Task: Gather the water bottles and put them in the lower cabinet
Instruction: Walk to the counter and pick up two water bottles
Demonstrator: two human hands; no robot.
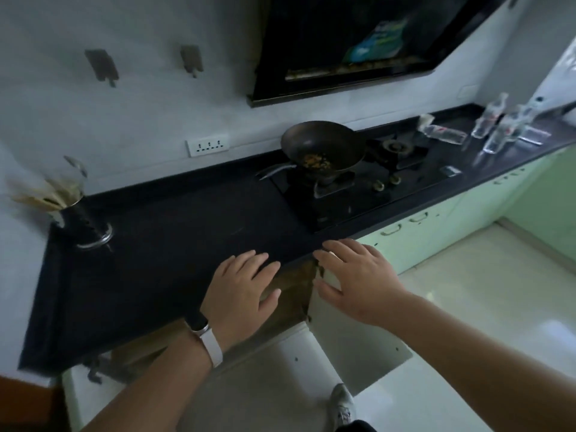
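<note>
Several clear water bottles stand and lie at the far right end of the black countertop (174,244): one upright bottle (489,116), another upright in front of it (503,132), and one lying on its side (442,132). Below the counter's front edge the lower cabinet (296,294) stands with both doors swung out; the right door (358,344) shows its white inner face. My left hand (243,294) and my right hand (358,279) hover over the counter's front edge, fingers spread, holding nothing. Both are far from the bottles.
A dark wok (324,148) with food scraps sits on the gas stove (352,185) between my hands and the bottles. A utensil holder (81,222) stands at the counter's left. A range hood (358,42) hangs above. Green cabinet fronts (436,232) run to the right over pale floor tiles.
</note>
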